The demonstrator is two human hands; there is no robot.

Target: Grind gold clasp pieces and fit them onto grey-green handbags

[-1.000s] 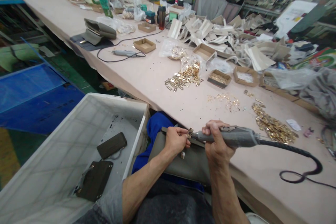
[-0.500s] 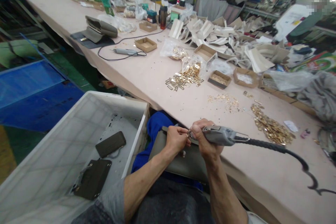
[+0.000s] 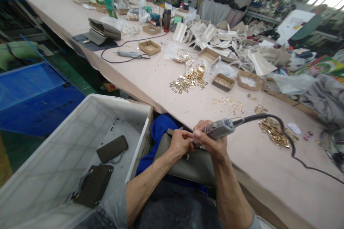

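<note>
My right hand (image 3: 213, 143) is wrapped round a grey corded electric screwdriver (image 3: 220, 128), its front end pointing left and down toward my other hand. A black cord runs from its back end off to the right. My left hand (image 3: 181, 143) has its fingers pinched together close to the screwdriver's tip; whatever lies between them is too small and hidden to make out. Under both hands an olive-grey leather bag (image 3: 185, 171) rests on my lap at the table's edge. A small shiny metal fitting (image 3: 187, 156) shows on it just below my left fingers.
The long table (image 3: 150, 78) bears a pile of gold metal buckles (image 3: 192, 78), a heap of gold fittings (image 3: 276, 130), and small cardboard boxes (image 3: 223, 82). Another screwdriver (image 3: 129, 54) lies farther back. A white bin (image 3: 94, 114) at my left holds two dark pouches (image 3: 113, 148).
My right hand has tilted the screwdriver, its back end now higher and nearer the left. The cord has swung up into an arch. My left hand has barely moved.
</note>
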